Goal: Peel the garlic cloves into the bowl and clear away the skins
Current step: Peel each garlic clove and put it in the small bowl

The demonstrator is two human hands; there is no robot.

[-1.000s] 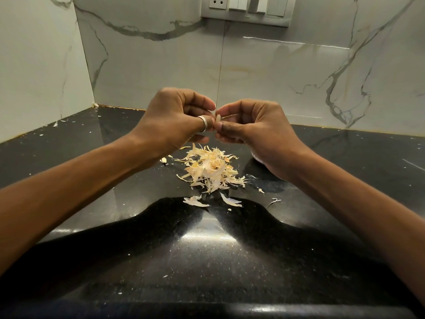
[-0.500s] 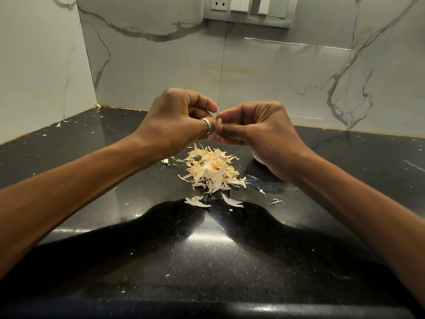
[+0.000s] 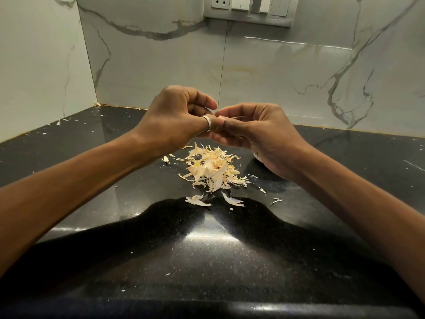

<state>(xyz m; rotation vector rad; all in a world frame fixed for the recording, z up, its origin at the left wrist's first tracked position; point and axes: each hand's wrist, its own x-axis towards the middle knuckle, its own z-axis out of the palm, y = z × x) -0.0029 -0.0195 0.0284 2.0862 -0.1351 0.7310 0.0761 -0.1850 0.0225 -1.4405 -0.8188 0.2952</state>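
Note:
My left hand and my right hand meet above the black counter, fingertips pressed together around a small garlic clove that is almost wholly hidden between them. A ring sits on my left thumb. Below the hands lies a heap of pale garlic skins, with two larger flakes a little nearer to me. Only a sliver of the white bowl shows under my right wrist; its contents are hidden.
The glossy black counter runs back to a marble wall corner at the left. A switch plate is mounted high on the back wall. Small skin scraps dot the counter around the heap.
Both hands stay pinched together above the heap. The fingers have shifted slightly around the clove; the skins heap looks the same.

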